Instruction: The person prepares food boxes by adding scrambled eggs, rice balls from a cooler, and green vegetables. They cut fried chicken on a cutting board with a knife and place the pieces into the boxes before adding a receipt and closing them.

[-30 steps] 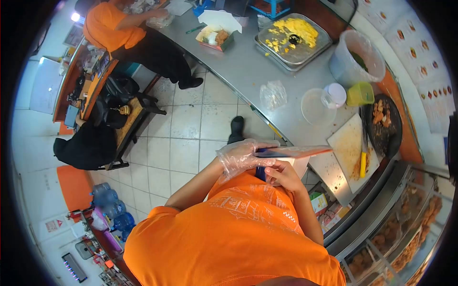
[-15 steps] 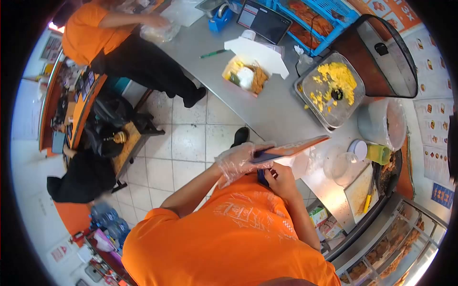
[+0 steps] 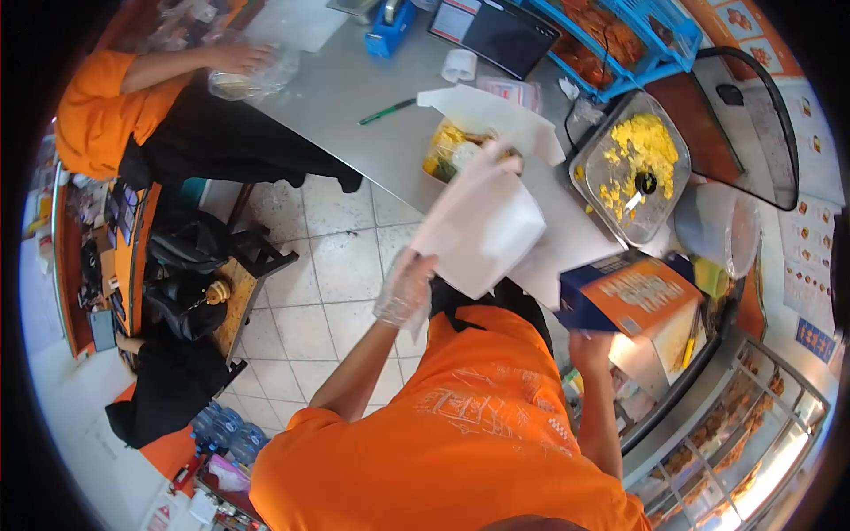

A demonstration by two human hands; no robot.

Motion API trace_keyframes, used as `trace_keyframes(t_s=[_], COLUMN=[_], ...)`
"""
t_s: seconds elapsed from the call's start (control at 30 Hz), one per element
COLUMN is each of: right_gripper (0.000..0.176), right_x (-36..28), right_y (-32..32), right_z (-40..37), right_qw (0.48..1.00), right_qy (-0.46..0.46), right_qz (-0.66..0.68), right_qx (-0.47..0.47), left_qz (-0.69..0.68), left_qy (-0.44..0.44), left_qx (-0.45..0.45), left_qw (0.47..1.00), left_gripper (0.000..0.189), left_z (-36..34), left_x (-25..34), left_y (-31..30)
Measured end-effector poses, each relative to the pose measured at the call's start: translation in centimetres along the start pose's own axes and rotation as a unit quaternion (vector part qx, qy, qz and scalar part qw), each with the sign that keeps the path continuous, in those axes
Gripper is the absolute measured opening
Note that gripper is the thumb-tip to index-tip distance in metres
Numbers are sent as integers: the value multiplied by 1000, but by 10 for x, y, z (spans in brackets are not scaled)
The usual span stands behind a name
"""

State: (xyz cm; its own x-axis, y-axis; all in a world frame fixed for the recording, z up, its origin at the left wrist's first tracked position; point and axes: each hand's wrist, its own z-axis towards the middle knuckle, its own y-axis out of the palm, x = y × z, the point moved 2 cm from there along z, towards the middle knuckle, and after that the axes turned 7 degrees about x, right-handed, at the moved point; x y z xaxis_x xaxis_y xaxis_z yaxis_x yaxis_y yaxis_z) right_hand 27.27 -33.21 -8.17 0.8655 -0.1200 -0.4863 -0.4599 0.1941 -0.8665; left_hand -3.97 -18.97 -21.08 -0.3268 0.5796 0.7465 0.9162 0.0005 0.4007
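My left hand [image 3: 407, 290], in a clear plastic glove, grips the lower left edge of a white-sided paper box [image 3: 496, 232], which is tilted and slightly blurred. My bare right hand [image 3: 591, 350] is closed on the underside of a dark blue and orange printed box [image 3: 633, 290]. Behind the white box, an open food box [image 3: 440, 152] stands on the metal counter [image 3: 354, 133], partly covered, with yellow food in view. To its right is a clear tray [image 3: 649, 217] of yellow scrambled pieces with a black-handled utensil in it.
A co-worker's gloved hand [image 3: 243, 60] holds clear plastic at the upper left. A tablet [image 3: 496, 37], a blue tape dispenser [image 3: 390, 28], a green pen [image 3: 388, 111] and blue crates [image 3: 660, 64] line the counter. A glass food case [image 3: 730, 442] is at the lower right.
My hands have moved apart from in front of my waist. The white box is now raised on the left, the printed box out on the right. The view has shifted.
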Motion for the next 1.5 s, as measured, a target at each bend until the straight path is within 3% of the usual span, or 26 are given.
trace_keyframes(t_s=[0.03,0.13,0.27,0.33,0.4,0.47,0.53,0.57,0.63,0.67,0.73,0.77,0.8,0.83,0.9,1.0,1.03,1.13,1.17,1.27,1.3,1.33,1.4,1.43,1.5], right_gripper=[24,19,16,13,12,9,38,44,29,23,18,14,14,13,10,10,10,10,12,16,17,17,20,24,25], right_x=[33,45,56,48,21,-8,-48,-52,-64,-64,-63,-63,-67,-69,-61,-60,-58,-39,-56,-37,-42,-38,-36,-34,-26], right_y=[27,67,72,52,15,-16,-26,-16,-3,9,24,29,31,33,48,52,60,91,67,102,96,103,111,116,129], right_z=[-14,-2,11,18,48,84,126,136,139,139,131,127,124,119,114,113,110,97,109,100,104,105,108,108,105], right_qw=[999,997,997,996,988,976,972,976,988,989,991,993,993,987,980,954,931,893,920,913,890,887,895,867,863], right_qy=[-16,20,42,78,135,98,40,7,14,17,16,18,12,57,102,163,188,229,239,167,232,227,170,195,166], right_qz=[-13,-68,-68,-29,21,100,180,188,156,135,119,99,104,141,168,246,310,384,289,366,372,380,400,436,456], right_qx=[-42,-13,-21,-4,67,169,149,107,0,-58,-57,-60,-60,-59,-43,-53,-50,-52,-117,-62,-122,-130,-101,-143,-139], left_qz=[-117,-95,-72,-115,-91,-61,35,43,13,18,102,194,197,281,401,434,383,309,195,211,181,187,88,-48,-24], left_qy=[4,-31,-66,-54,-35,-17,-102,-102,-54,-47,62,169,174,220,291,278,254,259,219,199,164,167,53,-28,-13], left_qx=[73,145,165,180,165,152,160,155,1,-1,-55,-61,-55,-56,-47,-7,0,-3,12,44,24,35,71,59,67], left_qw=[990,984,981,975,981,986,981,982,998,999,991,964,963,933,867,857,888,915,956,956,969,967,992,997,997], left_gripper=[52,43,39,15,18,21,44,44,49,49,62,68,68,57,57,59,58,57,57,58,54,54,48,45,44], left_z=[6,0,0,2,0,-3,-4,-6,-7,-8,-22,-23,-26,-29,-39,-41,-38,-36,-29,-21,-19,-17,-10,-9,3], left_x=[-19,10,12,2,2,4,10,16,35,42,53,51,53,56,72,79,67,64,44,31,30,29,29,31,12], left_y=[-18,-12,-26,-32,-30,-27,-18,-11,13,18,25,22,19,17,25,31,23,14,6,-10,-13,-14,-9,-8,-17])
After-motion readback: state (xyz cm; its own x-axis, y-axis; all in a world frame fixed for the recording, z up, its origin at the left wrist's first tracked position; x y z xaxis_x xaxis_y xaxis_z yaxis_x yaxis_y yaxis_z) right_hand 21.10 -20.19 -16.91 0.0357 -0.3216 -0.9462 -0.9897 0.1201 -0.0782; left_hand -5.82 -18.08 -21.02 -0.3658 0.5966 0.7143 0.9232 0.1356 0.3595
